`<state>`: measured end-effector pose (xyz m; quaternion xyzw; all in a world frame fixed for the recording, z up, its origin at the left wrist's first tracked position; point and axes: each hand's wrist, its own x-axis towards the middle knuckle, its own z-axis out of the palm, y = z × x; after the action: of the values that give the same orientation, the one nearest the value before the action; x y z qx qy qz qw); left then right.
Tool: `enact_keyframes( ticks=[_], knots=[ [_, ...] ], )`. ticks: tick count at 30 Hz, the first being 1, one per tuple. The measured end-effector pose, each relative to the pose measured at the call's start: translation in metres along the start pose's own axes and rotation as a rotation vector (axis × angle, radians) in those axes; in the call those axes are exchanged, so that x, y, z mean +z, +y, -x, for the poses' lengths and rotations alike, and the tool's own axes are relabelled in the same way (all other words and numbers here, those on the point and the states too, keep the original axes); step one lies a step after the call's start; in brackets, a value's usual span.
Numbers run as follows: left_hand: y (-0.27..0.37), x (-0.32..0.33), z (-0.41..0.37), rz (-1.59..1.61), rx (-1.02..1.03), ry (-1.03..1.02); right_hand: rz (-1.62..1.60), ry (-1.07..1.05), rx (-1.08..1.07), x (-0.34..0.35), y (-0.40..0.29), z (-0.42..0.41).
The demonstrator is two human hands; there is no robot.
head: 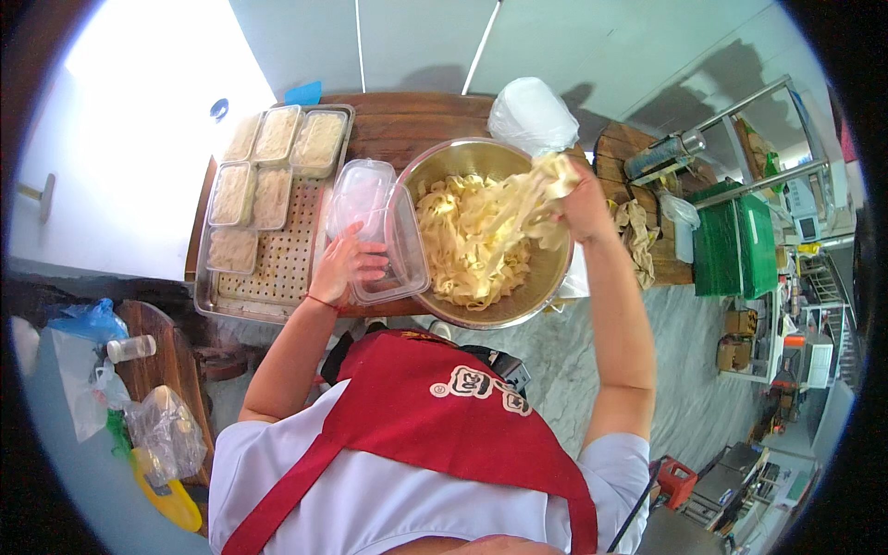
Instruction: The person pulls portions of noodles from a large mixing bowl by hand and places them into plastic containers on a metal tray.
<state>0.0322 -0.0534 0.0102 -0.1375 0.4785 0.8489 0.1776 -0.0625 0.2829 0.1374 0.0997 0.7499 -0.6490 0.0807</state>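
A large round metal bowl [548, 291] on the wooden table holds a heap of wide pale strips [472, 243] that look like noodles or tofu skin. My right hand [588, 201] grips a bunch of these strips above the bowl's right side, and some hang down towards the heap. At the bowl's left edge is a clear plastic container [409, 260]; my left hand [349, 263] is beside it, fingers spread, the fingertips over its left side. Whether they press on it I cannot tell. Behind this hand lie more clear containers or lids [364, 184].
A perforated metal tray [295, 243] on the left bears several filled plastic containers [232, 194]. A white plastic bag [533, 114] stands behind the bowl. To the right are a crumpled cloth [635, 236], a thermos flask [662, 154] and a green crate [735, 239].
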Motion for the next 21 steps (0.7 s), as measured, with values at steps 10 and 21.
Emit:
enact_keyframes(
  ticks=[10,21],
  knots=[
    [0.019,0.011,-0.01,-0.072,0.065,0.009,-0.099,0.105,-0.365,-0.011,-0.167,0.044],
    [0.027,0.018,-0.035,-0.248,0.077,0.106,0.046,0.176,-0.738,-0.033,-0.288,0.073]
  ],
)
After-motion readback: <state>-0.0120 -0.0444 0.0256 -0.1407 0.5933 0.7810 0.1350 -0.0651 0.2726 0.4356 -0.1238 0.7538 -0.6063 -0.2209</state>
